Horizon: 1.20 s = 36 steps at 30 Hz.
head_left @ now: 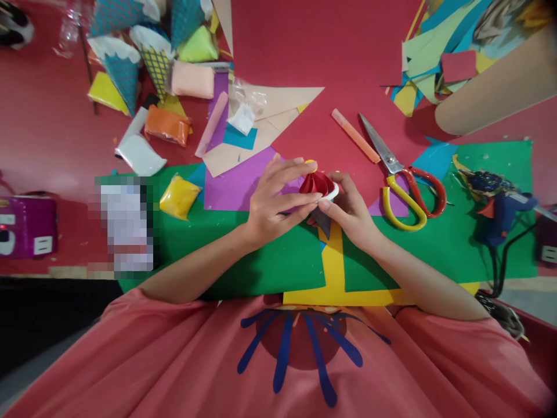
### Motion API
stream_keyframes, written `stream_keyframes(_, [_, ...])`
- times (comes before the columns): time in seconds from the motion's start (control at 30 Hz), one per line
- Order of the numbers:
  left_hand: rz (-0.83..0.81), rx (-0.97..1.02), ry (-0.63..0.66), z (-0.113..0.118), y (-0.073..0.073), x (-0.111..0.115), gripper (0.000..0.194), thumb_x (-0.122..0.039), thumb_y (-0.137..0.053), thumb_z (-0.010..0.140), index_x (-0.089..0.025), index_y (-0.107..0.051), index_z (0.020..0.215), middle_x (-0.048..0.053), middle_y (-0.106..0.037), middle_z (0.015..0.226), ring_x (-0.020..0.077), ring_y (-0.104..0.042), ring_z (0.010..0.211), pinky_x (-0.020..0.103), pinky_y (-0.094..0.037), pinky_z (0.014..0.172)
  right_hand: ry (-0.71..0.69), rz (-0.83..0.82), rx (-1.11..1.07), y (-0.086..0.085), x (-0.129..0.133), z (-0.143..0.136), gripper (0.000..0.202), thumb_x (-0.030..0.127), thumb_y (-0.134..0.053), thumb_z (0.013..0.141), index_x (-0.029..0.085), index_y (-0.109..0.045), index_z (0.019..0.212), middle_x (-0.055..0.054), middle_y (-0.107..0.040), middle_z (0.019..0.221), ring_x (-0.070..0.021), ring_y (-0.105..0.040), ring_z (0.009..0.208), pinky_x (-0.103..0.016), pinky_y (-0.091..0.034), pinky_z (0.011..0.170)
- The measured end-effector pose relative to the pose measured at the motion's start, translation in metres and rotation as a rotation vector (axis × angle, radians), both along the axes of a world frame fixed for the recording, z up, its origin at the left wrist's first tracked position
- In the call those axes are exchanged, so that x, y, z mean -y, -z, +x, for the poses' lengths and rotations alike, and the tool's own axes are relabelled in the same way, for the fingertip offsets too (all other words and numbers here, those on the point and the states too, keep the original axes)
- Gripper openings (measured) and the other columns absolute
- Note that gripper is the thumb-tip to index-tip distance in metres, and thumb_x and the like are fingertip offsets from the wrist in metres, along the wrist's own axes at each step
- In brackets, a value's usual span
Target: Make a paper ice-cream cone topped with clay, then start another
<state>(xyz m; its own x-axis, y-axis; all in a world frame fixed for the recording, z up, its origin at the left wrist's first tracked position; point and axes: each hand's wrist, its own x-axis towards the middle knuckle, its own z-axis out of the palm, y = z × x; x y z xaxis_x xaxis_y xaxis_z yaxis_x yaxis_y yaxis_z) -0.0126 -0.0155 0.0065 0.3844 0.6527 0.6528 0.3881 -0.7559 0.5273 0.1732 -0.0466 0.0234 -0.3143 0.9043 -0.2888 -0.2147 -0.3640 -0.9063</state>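
Note:
Both hands meet around a small paper ice cream cone [317,184] with red folded paper on top, a white wavy rim, a yellow round piece at the tip and a dark pointed cone below. My left hand [276,203] reaches over it from the left, its fingers along the red folds and the thumb near the rim. From the right, my right hand [351,210] pinches the white rim between thumb and fingers. Part of the cone is hidden behind the fingers. Scissors [394,168] with a red and a yellow handle lie to the right, beside an orange marker-like stick [355,136].
At the back left lie several finished paper cones [119,69] and clay packs, one orange [167,125]. A yellow pack [179,196] lies nearer. On the right are a blue glue gun [496,215], a cardboard tube [491,87] and paper scraps [429,52]. Green paper [209,264] spans the front.

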Motion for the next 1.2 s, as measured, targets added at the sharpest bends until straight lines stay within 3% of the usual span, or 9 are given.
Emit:
stream_keyframes(0.2, [-0.040,0.015,0.025,0.0012,0.0026,-0.0031,0.017,-0.041,-0.055,0.095,-0.028,-0.066,0.095,0.001,-0.059,0.142,0.0240,-0.054,0.135,0.048,-0.039,0.118,-0.020,0.133,0.136,0.0017,0.0011,0.0029,0.058,0.059,-0.073,0.078,0.028,-0.041,0.115,0.003,-0.062,0.087,-0.0126,-0.064,0.070,-0.028,-0.059,0.064])
stream_keyframes(0.43, [-0.124,-0.042,0.067,-0.0023,0.0012,-0.0051,0.021,-0.045,-0.053,0.096,-0.029,-0.065,0.089,-0.003,-0.053,0.148,0.0239,-0.048,0.140,0.054,-0.040,0.118,-0.028,0.252,0.243,0.0027,0.0002,0.0067,0.054,0.065,-0.057,0.087,0.028,-0.048,0.126,0.000,-0.063,0.087,-0.0158,-0.063,0.081,-0.031,-0.055,0.073])
stream_keyframes(0.63, [-0.153,0.014,0.075,-0.0017,-0.0006,-0.0042,0.018,-0.044,-0.056,0.095,-0.032,-0.066,0.087,-0.008,-0.053,0.146,0.0226,-0.049,0.139,0.055,-0.037,0.122,-0.006,0.271,0.230,0.0007,-0.0018,0.0066,0.055,0.065,-0.062,0.084,0.026,-0.054,0.122,-0.003,-0.065,0.099,-0.0175,-0.065,0.090,-0.033,-0.057,0.080])
stream_keyframes(0.83, [-0.201,0.092,0.045,0.0009,-0.0035,-0.0046,0.017,-0.046,-0.053,0.097,-0.033,-0.063,0.090,-0.008,-0.051,0.146,0.0223,-0.045,0.142,0.055,-0.040,0.120,-0.078,0.156,0.108,0.0013,-0.0029,0.0077,0.063,0.054,-0.072,0.081,0.032,-0.044,0.133,-0.002,-0.066,0.105,-0.0164,-0.067,0.082,-0.033,-0.062,0.070])
stream_keyframes(1.0, [-0.204,0.159,0.037,0.0014,-0.0031,-0.0027,0.015,-0.038,-0.059,0.093,-0.032,-0.059,0.107,0.000,-0.050,0.149,0.0228,-0.041,0.145,0.051,-0.042,0.118,0.007,0.263,0.219,0.0062,-0.0020,0.0083,0.063,0.050,-0.074,0.081,0.030,-0.045,0.133,-0.006,-0.065,0.119,-0.0186,-0.068,0.092,-0.035,-0.062,0.077])
stream_keyframes(1.2, [-0.114,0.034,0.045,0.0013,0.0008,-0.0063,0.010,-0.041,-0.057,0.094,-0.032,-0.059,0.100,-0.004,-0.048,0.149,0.0252,-0.047,0.141,0.052,-0.045,0.115,0.027,0.308,0.317,0.0074,-0.0013,0.0083,0.067,0.050,-0.075,0.079,0.028,-0.045,0.135,-0.007,-0.062,0.118,-0.0192,-0.067,0.092,-0.035,-0.062,0.076])
